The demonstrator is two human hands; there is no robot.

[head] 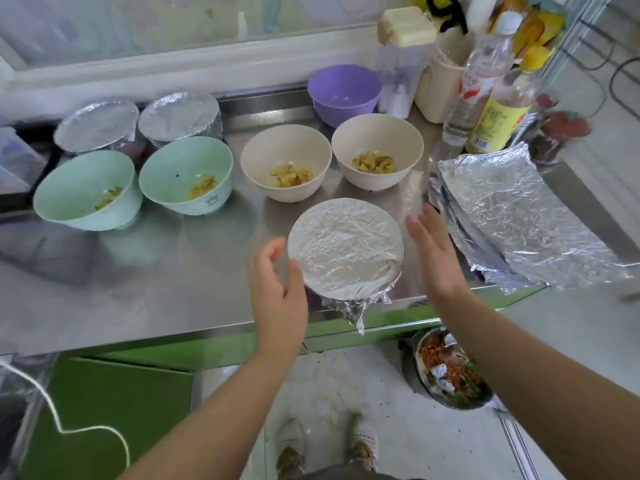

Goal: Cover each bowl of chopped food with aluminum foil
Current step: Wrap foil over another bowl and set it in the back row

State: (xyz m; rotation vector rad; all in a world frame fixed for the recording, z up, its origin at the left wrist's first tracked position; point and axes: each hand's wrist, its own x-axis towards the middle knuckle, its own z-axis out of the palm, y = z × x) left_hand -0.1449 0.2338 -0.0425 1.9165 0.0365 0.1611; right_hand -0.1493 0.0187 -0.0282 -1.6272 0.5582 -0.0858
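**A:** Grip first: left hand has a slack grip, fingers loosely curved and apart, clamped on nothing. It sits right at the left rim of the foil-covered bowl. The thumb overlaps the rim, but idk if it's actually touching.

**B:** And the right hand?

**A:** Grip's wide apart too, fingers straight, palm facing the bowl's right side w/ a clear gap. Not touching anything.

**B:** Where's that bowl exactly?

**A:** Near the front edge of the steel tabletop, btwn both hands. The foil is pulled flat over the top and a crumpled tail hangs off the near side.

**B:** What about the other bowls?

**A:** Two cream bowls just behind it, both uncovered w/ yellowish chopped bits inside. Left of those are two mint-green bowls, also uncovered w/ a bit of food. Behind the green ones are two more foil-wrapped bowls. A purple bowl sits at the back, can't see any food in it.

**B:** Spare foil?

**A:** Stack of foil sheets on the right, just beside the right hand. Bottles stand behind the stack. On the floor there's a metal bowl of scraps.
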